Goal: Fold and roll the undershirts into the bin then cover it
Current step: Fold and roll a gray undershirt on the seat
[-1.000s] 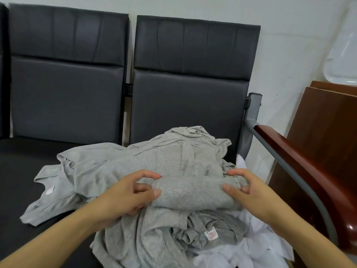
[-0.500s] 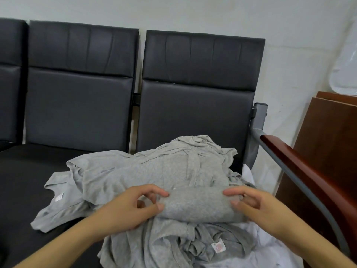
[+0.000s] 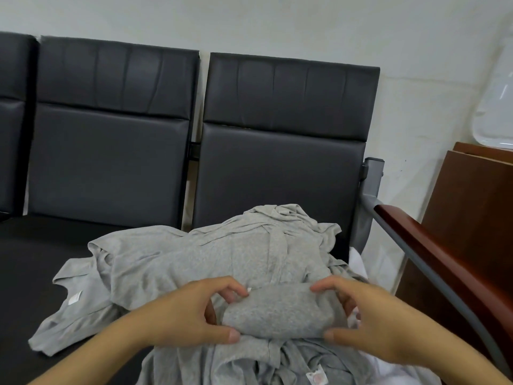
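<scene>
Gripping a rolled grey undershirt (image 3: pixel 280 312) from both ends, the left hand (image 3: pixel 183 315) and right hand (image 3: pixel 372 320) each curl fingers over the top of the roll with the thumb pressed against its near edge. The roll lies crosswise atop a loose pile of grey undershirts (image 3: pixel 194 257), which spreads over the black bench seat (image 3: pixel 33 262).

Partly visible items:
- The far ends of the roll are covered by the curled fingers; how tightly it is wound there cannot be told.
- A white garment (image 3: pixel 358 259) shows only as a sliver at the right of the pile and again at the lower right, mostly buried under the grey fabric.
- A label (image 3: pixel 316 377) on a lower shirt is cut by the bottom edge; its print is unreadable. A second small tag (image 3: pixel 74 297) at the left is likewise illegible.
- Both forearms run out of the picture at the bottom.
- A translucent white plastic object (image 3: pixel 497 107) at the upper right is cut off by the picture edge and rests above a brown wooden panel (image 3: pixel 477 207); what it is cannot be made out.
- A wooden armrest (image 3: pixel 433 251) on a grey metal frame borders the seat at right.
</scene>
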A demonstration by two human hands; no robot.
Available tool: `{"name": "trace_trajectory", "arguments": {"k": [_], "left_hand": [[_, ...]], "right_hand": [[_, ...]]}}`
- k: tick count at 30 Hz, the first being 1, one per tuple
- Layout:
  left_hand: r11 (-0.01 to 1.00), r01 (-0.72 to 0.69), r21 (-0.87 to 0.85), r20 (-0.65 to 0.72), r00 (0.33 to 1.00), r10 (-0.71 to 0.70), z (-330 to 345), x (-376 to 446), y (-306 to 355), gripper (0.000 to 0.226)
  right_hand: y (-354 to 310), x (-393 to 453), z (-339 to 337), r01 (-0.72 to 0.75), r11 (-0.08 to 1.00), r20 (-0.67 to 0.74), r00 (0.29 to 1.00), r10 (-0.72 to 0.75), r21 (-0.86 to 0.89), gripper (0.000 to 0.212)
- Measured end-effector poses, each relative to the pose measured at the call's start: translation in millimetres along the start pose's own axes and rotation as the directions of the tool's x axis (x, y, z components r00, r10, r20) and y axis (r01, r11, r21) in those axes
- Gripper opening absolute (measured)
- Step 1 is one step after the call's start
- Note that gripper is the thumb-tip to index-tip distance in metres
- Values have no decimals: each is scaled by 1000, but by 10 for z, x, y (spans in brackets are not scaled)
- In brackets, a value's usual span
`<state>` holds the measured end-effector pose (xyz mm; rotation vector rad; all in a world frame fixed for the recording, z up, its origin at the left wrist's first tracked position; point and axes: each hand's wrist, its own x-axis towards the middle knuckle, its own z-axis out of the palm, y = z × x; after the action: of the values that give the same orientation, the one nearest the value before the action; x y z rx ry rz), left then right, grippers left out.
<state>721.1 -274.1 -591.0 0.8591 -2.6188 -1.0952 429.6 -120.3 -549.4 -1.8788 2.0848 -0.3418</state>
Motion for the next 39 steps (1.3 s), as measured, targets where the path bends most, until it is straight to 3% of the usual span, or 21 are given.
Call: {"name": "trace_trajectory", "arguments": {"k": [2, 6, 9, 12, 15, 18, 22, 27, 31, 33, 36, 39], "left_hand": [[999, -13, 34, -67, 998, 16, 37, 29, -43, 42], [995, -99, 25, -194, 976, 102, 86, 71, -130, 19], [991, -131, -7, -205, 970, 127, 70, 130, -167, 12], [986, -123, -110, -175, 979, 103, 14, 230, -188, 2], [979, -60, -193, -166, 986, 27, -85, 357, -186, 16], [961, 57, -272, -153, 983, -101, -200, 548, -228, 29], [939, 106, -326, -260, 945, -197, -259, 823, -281, 32], [897, 154, -413, -337, 889, -308, -163, 986, -353, 27], [727, 16, -687, -295, 907, -299, 38, 832, -516, 29], [640, -97, -762, -301, 928, -218, 155, 739, -615, 44], [626, -174, -760, -327, 935, -137, 190, 681, -691, 74], [647, -175, -742, -327, 937, -121, 91, 656, -686, 67]], "right_hand": [[47, -4, 70, -9, 998, -29, 1000, 8, -58, 56], [235, 23, 161, 32, 999, -178, 984, -26, 31, 56], [251, 129, 137, 60, 994, -260, 965, -36, 86, 34], [223, 295, 4, 56, 992, -250, 968, -26, 112, 15], [192, 510, -140, 66, 987, -262, 965, -25, 148, 26], [232, 797, -230, -35, 993, -232, 971, 60, 109, 32], [256, 1124, -321, -192, 981, -159, 968, 194, 28, 41], [278, 1314, -318, -237, 971, -134, 962, 239, 31, 47], [327, 1310, -237, -208, 978, -151, 967, 206, 8, 47], [365, 1296, -215, -179, 984, -135, 974, 179, 13, 47], [368, 1283, -263, -149, 988, -122, 981, 151, 30, 42], [284, 1262, -351, -162, 986, -106, 981, 165, 32, 23]]}}
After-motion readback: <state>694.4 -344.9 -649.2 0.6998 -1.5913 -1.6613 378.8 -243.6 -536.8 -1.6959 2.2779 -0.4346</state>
